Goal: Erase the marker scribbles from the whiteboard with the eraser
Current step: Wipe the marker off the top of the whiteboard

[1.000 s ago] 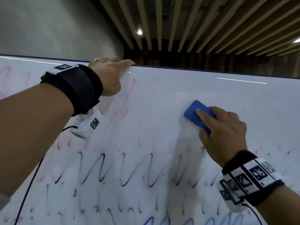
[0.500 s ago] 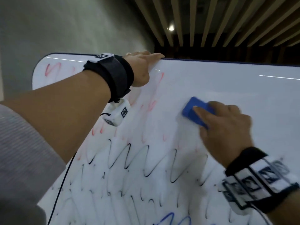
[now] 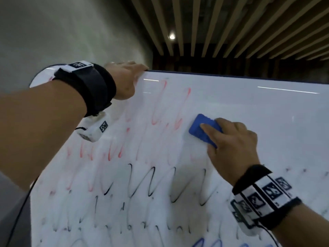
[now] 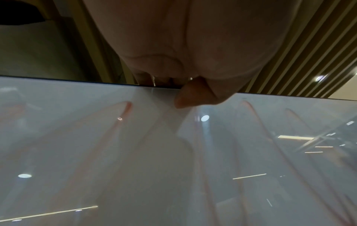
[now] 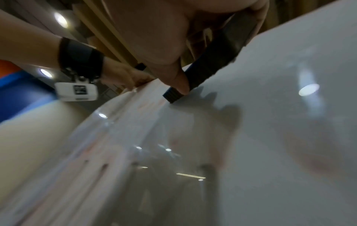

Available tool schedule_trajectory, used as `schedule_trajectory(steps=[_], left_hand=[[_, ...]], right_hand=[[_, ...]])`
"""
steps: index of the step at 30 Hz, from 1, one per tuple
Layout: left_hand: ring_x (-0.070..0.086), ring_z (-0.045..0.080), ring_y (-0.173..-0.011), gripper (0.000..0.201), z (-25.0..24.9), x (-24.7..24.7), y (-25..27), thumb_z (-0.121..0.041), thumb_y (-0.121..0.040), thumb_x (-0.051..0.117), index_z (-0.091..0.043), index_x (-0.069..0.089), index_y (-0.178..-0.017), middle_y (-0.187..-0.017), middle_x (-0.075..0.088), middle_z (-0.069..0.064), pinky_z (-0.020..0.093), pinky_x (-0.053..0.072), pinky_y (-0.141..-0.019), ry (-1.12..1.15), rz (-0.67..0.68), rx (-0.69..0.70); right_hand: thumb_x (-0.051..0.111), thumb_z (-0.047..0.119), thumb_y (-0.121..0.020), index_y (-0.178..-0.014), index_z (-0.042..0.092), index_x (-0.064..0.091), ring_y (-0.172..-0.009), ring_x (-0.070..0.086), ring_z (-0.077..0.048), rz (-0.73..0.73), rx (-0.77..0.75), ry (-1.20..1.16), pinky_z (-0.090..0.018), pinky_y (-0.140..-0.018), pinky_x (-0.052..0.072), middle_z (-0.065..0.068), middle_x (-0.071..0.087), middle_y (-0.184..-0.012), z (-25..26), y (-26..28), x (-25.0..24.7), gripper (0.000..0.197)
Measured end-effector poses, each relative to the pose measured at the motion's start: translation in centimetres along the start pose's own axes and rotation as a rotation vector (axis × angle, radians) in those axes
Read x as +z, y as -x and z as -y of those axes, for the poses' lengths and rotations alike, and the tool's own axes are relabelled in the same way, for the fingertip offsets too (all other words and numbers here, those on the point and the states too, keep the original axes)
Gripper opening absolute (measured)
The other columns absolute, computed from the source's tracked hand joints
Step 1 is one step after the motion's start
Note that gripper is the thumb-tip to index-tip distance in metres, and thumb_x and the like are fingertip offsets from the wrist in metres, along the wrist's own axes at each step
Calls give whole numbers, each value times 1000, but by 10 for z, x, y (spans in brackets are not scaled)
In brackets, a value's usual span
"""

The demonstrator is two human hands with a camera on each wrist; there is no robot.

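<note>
Blue foam, the eraser (image 3: 204, 131) sits flat against the whiteboard (image 3: 249, 122) under our right hand (image 3: 233, 141): fingers curl over its back, and the wrist view shows the thumb pinching its near edge. Our left hand (image 3: 124, 77) is up at the board's top edge, fingers hooked over the rim and thumb on the face, steadying the board. We judge this to be mid-wipe in the top band. To the right of the eraser the surface looks clean; just left of it, between our two hands, red loops (image 3: 160, 107) remain, some bright, some smeared faint. Below our right hand runs a row of black zigzags (image 3: 151, 182), partly smudged, then fainter dark traces, and at the very bottom a few blue marks (image 3: 201, 244).

Much is left, then. The next move calls for firm, flat pressure and a sweep leftward through the red loops toward our left hand, stopping short of it or shifting that grip. After that come overlapping passes downward across the black row and the blue.
</note>
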State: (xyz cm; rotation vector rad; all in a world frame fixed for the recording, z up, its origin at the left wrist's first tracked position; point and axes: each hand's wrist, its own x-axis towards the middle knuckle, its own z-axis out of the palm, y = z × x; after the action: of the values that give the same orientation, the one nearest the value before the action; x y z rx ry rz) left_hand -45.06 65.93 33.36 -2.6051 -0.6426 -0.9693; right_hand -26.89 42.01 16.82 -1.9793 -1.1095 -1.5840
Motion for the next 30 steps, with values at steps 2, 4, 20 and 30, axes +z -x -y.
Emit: schedule_trajectory(steps=[2,4,20,30], left_hand=[[44,31,-138,67,4,2,0,-12,-92,51,-34,37,-153,-147,49,2,42,37,-113,4,-10,22],[43,31,-139,69,6,5,-1,-14,-92,53,-34,34,-155,-148,48,3,42,35,-112,0,-14,43],[39,29,-142,78,20,9,-6,-19,-92,52,-33,19,-161,-157,39,1,46,38,-114,-55,-5,132],[41,26,-142,79,19,12,-9,-18,-89,52,-32,21,-161,-157,40,-1,46,36,-115,-51,-13,132]], right_hand=[[76,14,-65,-119,28,64,-90,55,-35,25,-105,-47,-44,-73,39,-8,61,-119,46,-8,17,57],[76,15,-68,-121,29,63,-90,55,-33,76,-173,-61,-43,-73,39,-6,60,-121,67,-15,23,57],[61,32,-84,-138,36,47,-114,47,-37,174,78,172,-50,-90,40,-6,48,-140,17,-104,-24,55],[64,27,-77,-129,34,57,-100,56,-38,220,-127,153,-48,-79,46,-7,57,-130,3,-76,-23,53]])
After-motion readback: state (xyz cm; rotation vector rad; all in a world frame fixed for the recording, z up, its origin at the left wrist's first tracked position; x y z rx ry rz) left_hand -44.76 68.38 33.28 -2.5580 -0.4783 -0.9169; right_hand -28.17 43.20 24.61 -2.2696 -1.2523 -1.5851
